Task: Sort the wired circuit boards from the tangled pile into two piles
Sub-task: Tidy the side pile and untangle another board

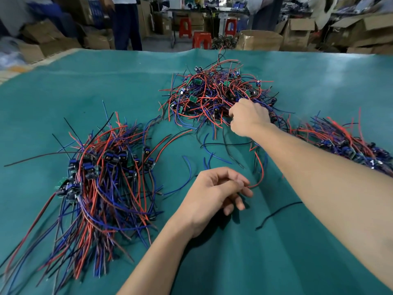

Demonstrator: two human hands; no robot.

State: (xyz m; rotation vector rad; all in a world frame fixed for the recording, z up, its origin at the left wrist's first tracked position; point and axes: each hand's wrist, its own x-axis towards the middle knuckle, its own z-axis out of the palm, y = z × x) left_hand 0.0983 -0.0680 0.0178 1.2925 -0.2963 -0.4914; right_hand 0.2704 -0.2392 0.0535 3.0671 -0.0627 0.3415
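Observation:
A tangled pile (212,92) of small green circuit boards with red, blue and black wires lies at the table's far middle. My right hand (247,118) reaches into its near right edge, fingers curled into the wires. A sorted pile (102,184) with wires lying roughly parallel sits at the left. A second sorted pile (344,141) lies at the right, partly behind my right forearm. My left hand (214,194) hovers over the cloth in the near middle, pinching the end of a red wire (260,173) that runs up toward my right hand.
A teal cloth (234,252) covers the table. Loose blue and black wires (276,213) lie between the piles. Beyond the far edge stand cardboard boxes (297,33), red stools (202,39) and people.

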